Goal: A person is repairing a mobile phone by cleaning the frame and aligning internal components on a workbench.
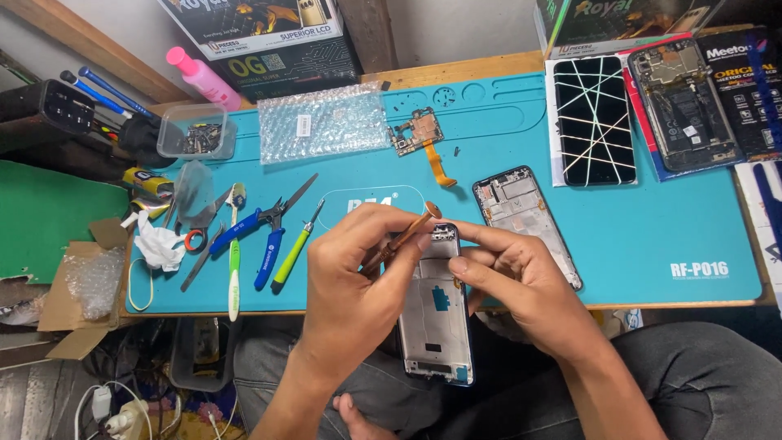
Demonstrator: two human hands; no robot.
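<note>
Left hand [358, 269] curled around brown-handled screwdriver [405, 236], tip angled down at phone frame [437, 314]. Right hand [521, 281] pinches frame's right edge, fingers half closed. Frame overhangs near edge of blue mat [652, 220]. Dark printed box [269, 37] at mat's far-left corner; bubble-wrap pouch [322, 122] just before it; dark packets [741, 90] at far-right corner.

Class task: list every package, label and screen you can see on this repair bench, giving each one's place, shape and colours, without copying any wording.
Dark cardboard box: back edge, left of centre, rectangular, black with white label.
Second box: back right, dark with green edge.
Phone screen: right on the mat, black rectangle crossed by pale tape strips.
Flat package: far right, black with red.
Bubble-wrap bag: mat's back, clear, small white label.
</note>
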